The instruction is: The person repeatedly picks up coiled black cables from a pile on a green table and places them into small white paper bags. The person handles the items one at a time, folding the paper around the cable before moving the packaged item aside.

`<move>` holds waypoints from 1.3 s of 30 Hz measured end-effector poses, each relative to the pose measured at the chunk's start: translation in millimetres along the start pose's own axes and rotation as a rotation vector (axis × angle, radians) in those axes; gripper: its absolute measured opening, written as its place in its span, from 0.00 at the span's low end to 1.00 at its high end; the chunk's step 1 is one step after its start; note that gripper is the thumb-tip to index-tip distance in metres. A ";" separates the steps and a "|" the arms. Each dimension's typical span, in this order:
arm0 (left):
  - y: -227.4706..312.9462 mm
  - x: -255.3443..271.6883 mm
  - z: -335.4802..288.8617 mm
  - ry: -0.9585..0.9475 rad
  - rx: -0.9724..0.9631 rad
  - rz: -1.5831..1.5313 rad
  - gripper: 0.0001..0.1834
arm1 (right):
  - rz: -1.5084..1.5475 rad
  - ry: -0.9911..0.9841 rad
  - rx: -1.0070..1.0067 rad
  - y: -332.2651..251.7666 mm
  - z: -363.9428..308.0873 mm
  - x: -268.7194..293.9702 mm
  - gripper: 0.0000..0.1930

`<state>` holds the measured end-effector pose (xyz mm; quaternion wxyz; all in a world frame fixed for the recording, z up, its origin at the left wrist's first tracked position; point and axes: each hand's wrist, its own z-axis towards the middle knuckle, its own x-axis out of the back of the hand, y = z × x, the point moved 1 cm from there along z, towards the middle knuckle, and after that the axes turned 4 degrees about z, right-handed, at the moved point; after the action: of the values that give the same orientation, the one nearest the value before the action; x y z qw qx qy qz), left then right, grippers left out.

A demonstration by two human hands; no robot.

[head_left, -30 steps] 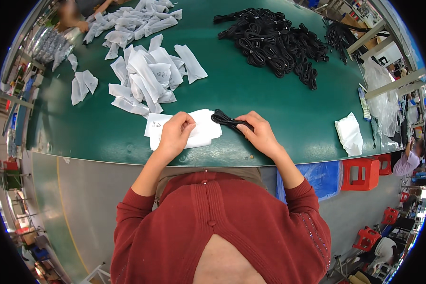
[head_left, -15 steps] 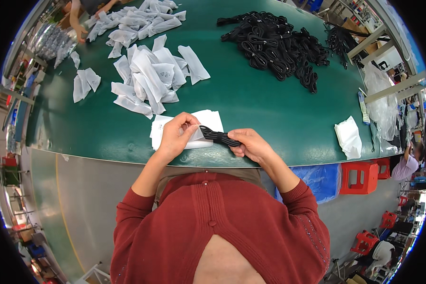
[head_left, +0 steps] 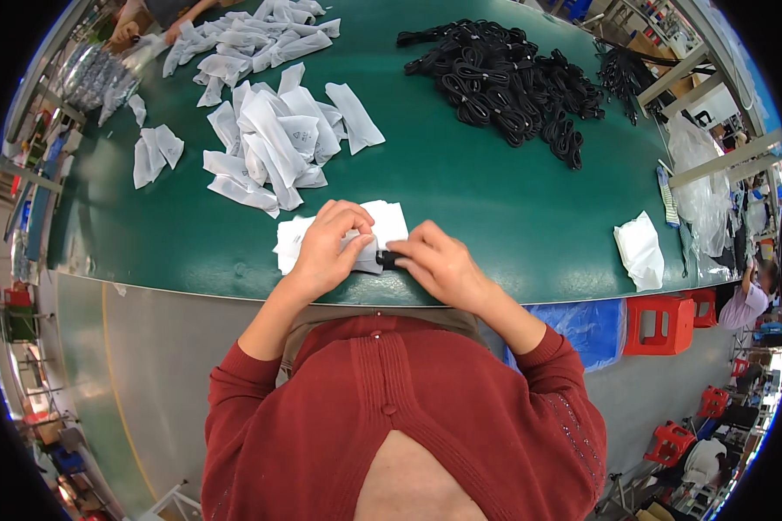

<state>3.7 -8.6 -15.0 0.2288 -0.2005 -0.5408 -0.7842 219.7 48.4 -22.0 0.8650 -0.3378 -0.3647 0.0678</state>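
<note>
Black cable bundle (head_left: 388, 259) lying left-right, end inside white bag (head_left: 367, 252), both hands gripping

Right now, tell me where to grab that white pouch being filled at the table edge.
Grip the white pouch at its open right end, from the left hand's side. That mouth faces the black cable bundle the right hand pushes in; the rest lies flat.

A heap of flat white pouches (head_left: 274, 139) lies at the far left of the green surface (head_left: 495, 200). A small stack of empty white pouches (head_left: 382, 226) sits at its near edge. One crumpled white bag (head_left: 640, 252) rests alone at the right.
</note>
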 end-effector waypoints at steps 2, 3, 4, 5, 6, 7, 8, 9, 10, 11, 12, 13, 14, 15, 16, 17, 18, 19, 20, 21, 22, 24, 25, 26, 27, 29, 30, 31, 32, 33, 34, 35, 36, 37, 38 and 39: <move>5.7 5.4 5.0 0.002 0.028 -0.026 0.04 | 0.061 0.070 -0.061 -3.5 5.8 0.3 0.12; 3.3 6.9 7.1 0.011 0.021 -0.030 0.04 | 0.101 0.114 -0.142 -6.2 10.7 1.1 0.12; 3.4 9.4 10.0 0.006 0.037 -0.067 0.04 | 0.140 0.158 -0.224 -7.4 14.8 0.4 0.12; 5.4 13.0 13.6 0.000 0.054 -0.104 0.04 | 0.206 0.219 -0.243 -7.0 18.9 -1.8 0.15; 7.4 16.6 17.1 -0.007 0.070 -0.143 0.04 | 0.226 0.206 -0.165 -7.0 23.7 -2.0 0.15; 8.6 21.4 20.9 -0.016 0.063 -0.151 0.03 | 0.244 0.193 -0.087 -6.5 29.8 -0.8 0.16; 5.1 24.8 24.2 -0.011 0.072 -0.225 0.03 | 0.263 0.180 -0.009 -7.1 35.9 0.2 0.16; 0.2 28.7 27.2 -0.004 0.081 -0.299 0.03 | 0.323 0.167 0.069 -10.8 42.4 0.3 0.17; -2.8 33.1 31.7 0.003 0.091 -0.373 0.04 | 0.342 0.175 0.067 -8.7 47.1 3.2 0.17; -4.1 40.9 38.1 0.070 0.093 -0.471 0.04 | 0.361 0.181 0.066 -4.2 53.5 6.8 0.17; -3.6 55.8 44.5 0.153 0.195 -0.554 0.04 | 0.380 0.188 0.060 2.3 59.6 10.8 0.17; -5.9 70.3 54.6 0.293 0.263 -0.723 0.05 | 0.238 0.223 0.042 13.7 65.2 21.6 0.17; -23.5 93.4 63.6 0.349 0.191 -0.728 0.09 | 0.065 0.299 -0.009 27.4 71.1 32.0 0.16; -22.0 109.3 74.6 0.425 0.167 -0.687 0.11 | -0.089 0.388 -0.037 50.1 75.1 43.0 0.15; -20.6 120.0 79.4 0.365 0.127 -0.601 0.11 | -0.276 0.433 -0.085 78.0 76.3 57.8 0.14; -12.5 121.7 82.6 0.380 0.099 -0.467 0.11 | -0.465 0.465 -0.126 103.1 76.0 72.0 0.14; -4.3 118.9 85.8 0.394 0.074 -0.329 0.11 | -0.652 0.501 -0.163 121.5 76.5 82.0 0.16; -1.2 117.4 90.3 0.424 0.054 -0.327 0.11 | -0.805 0.482 -0.205 139.8 75.3 91.5 0.19; -4.9 119.9 91.1 0.409 0.063 -0.356 0.11 | -0.900 0.449 -0.197 151.7 75.7 97.5 0.21; -13.6 118.8 92.8 0.390 0.067 -0.392 0.11 | -0.955 0.358 -0.242 164.5 71.0 102.2 0.21; -20.4 119.1 94.3 0.371 0.071 -0.426 0.11 | -1.007 0.268 -0.286 174.5 68.8 105.2 0.22; -26.8 124.9 91.3 0.354 0.196 -0.663 0.11 | -1.107 0.201 -0.238 181.4 62.0 106.0 0.18; -28.9 127.9 90.5 0.397 0.240 -0.736 0.11 | -1.134 0.185 -0.218 180.1 60.7 104.3 0.17; -32.7 130.8 89.9 0.440 0.284 -0.810 0.11 | -1.161 0.168 -0.199 179.2 60.8 102.9 0.16; -49.8 144.0 89.8 0.416 0.218 -0.806 0.10 | -1.152 0.189 -0.165 179.3 60.1 98.8 0.13; -62.5 162.7 99.7 0.575 0.166 -0.743 0.10 | -1.187 0.175 -0.218 191.9 51.6 92.6 0.11; -69.7 173.4 102.5 0.656 0.143 -0.706 0.09 | -1.201 0.165 -0.243 195.7 48.8 88.3 0.11; -76.4 189.4 103.1 0.714 0.208 -0.512 0.11 | -1.147 0.173 -0.253 192.7 48.1 85.8 0.11; -82.8 188.5 97.5 0.754 0.188 -0.256 0.13 | -1.092 0.180 -0.262 187.0 43.8 82.4 0.10; -82.3 182.4 94.1 0.784 0.159 -0.004 0.15 | -1.045 0.193 -0.271 181.3 41.0 81.1 0.10; -81.8 176.0 88.3 0.809 0.128 0.255 0.17 | -0.999 0.211 -0.273 176.5 39.3 77.5 0.11; -87.4 162.7 76.9 0.699 0.017 0.548 0.30 | -0.953 0.229 -0.274 170.9 36.6 73.2 0.12; -104.1 144.7 64.7 0.585 -0.080 0.691 0.39 | -0.908 0.246 -0.269 165.5 35.6 70.0 0.13; -91.1 116.7 56.5 0.431 -0.082 0.723 0.44 | -0.834 0.283 -0.275 168.5 29.9 65.7 0.16; -88.4 97.5 42.1 0.274 0.030 0.746 0.44 | -0.733 0.272 -0.382 168.7 28.5 57.6 0.21; -83.6 82.4 34.7 0.128 0.092 0.801 0.44 | -0.805 0.304 -0.347 162.1 28.1 49.8 0.24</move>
<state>-109.3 38.3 -20.3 0.5581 -0.3356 -0.4389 -0.6191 257.7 205.2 -81.4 0.7970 -0.3152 -0.3417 -0.3857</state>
